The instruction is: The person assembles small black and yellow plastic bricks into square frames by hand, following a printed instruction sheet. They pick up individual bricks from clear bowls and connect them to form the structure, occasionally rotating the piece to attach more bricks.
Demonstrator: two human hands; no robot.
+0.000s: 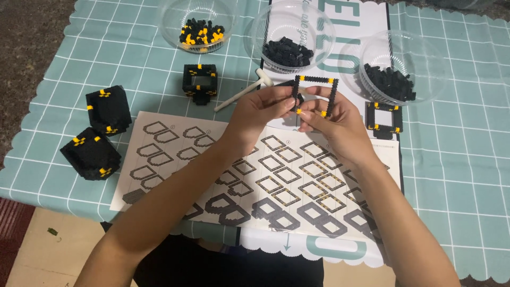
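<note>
Both my hands meet above the centre of the table on a thin square frame (317, 93) of tiny black bricks with yellow corners. My right hand (334, 125) grips its lower edge and right side. My left hand (260, 109) pinches the frame's left side at a small black piece between thumb and fingertips. Beneath my forearms lies a printed instruction sheet (175, 154) with rows of frame diagrams.
Three clear bowls stand at the back: black and yellow bricks (201, 34), black bricks (288, 52), black bricks (390, 81). A hollow black cube (200, 81), two closed cubes (109, 109) (91, 154), a flat frame (383, 119) and a white tool (241, 95) lie on the teal checked cloth.
</note>
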